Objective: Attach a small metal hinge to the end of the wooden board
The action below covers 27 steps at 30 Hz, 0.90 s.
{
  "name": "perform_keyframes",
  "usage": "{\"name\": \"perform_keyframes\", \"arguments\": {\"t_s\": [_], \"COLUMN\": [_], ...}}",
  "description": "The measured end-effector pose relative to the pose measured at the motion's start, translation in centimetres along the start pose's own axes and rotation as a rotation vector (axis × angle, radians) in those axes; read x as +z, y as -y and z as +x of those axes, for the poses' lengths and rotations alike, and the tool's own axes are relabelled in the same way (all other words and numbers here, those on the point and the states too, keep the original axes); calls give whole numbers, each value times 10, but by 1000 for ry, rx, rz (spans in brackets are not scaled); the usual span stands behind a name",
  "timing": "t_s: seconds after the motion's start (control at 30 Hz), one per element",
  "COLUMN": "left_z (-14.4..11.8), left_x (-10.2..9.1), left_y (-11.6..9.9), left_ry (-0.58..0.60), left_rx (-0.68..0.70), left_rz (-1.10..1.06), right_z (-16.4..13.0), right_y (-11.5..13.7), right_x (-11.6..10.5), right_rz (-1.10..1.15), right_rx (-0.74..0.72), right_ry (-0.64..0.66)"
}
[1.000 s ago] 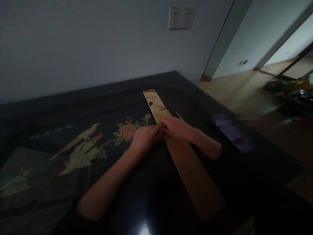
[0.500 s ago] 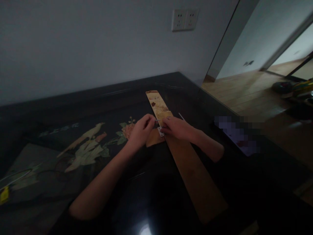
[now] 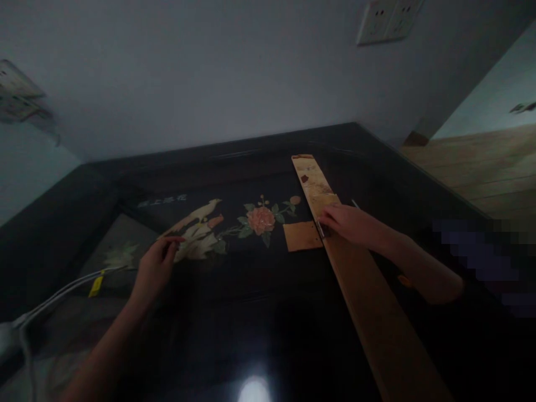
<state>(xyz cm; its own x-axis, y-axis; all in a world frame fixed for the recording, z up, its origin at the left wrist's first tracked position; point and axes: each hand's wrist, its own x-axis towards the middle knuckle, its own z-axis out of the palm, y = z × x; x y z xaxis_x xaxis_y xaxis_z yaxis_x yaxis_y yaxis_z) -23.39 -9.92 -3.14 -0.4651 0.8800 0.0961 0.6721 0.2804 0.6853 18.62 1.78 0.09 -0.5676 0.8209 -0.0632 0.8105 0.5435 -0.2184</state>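
Observation:
My right hand [image 3: 345,222] is closed over a long wooden board [image 3: 368,290], its fingertips on a small metal hinge [image 3: 321,229] at the board's left edge. Only a bright narrow strip of the hinge shows. Against that edge lies a small square wooden piece [image 3: 302,236] with dark holes near the hinge. Well to the left, my left hand [image 3: 157,262] is raised above the dark tabletop with thumb and fingers drawn together. Whatever may be between those fingertips is too dim to make out.
The glossy black table [image 3: 259,301] has a flower-and-bird picture [image 3: 260,220]. A white cable [image 3: 62,290] with a yellow tag [image 3: 96,286] lies at left. A thin light rod [image 3: 355,204] lies beyond my right hand. A blurred purple object [image 3: 477,257] lies at right.
My left hand has moved away from the hinge, out to the left, where before it held a thin metal piece. My right hand stays at the hinge. The view has turned left.

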Motion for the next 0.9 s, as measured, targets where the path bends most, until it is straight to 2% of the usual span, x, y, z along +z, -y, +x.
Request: {"name": "perform_keyframes", "arguments": {"t_s": [0.1, 0.3, 0.4, 0.7, 0.9], "left_z": [1, 4, 5, 5, 4], "left_x": [-3, 5, 6, 6, 7], "left_y": [13, 19, 24, 26, 25], "left_ry": [-7, 17, -1, -17, -30], "left_rx": [87, 254, 272, 384, 378], "left_rz": [177, 209, 212, 234, 271], "right_z": [0, -3, -4, -8, -9], "right_y": [4, 14, 18, 20, 19], "right_x": [2, 4, 3, 4, 5], "right_rz": [-80, -230, -279, -315, -330], "right_rx": [50, 74, 109, 81, 53], "right_ry": [-10, -36, -29, -52, -66]}}
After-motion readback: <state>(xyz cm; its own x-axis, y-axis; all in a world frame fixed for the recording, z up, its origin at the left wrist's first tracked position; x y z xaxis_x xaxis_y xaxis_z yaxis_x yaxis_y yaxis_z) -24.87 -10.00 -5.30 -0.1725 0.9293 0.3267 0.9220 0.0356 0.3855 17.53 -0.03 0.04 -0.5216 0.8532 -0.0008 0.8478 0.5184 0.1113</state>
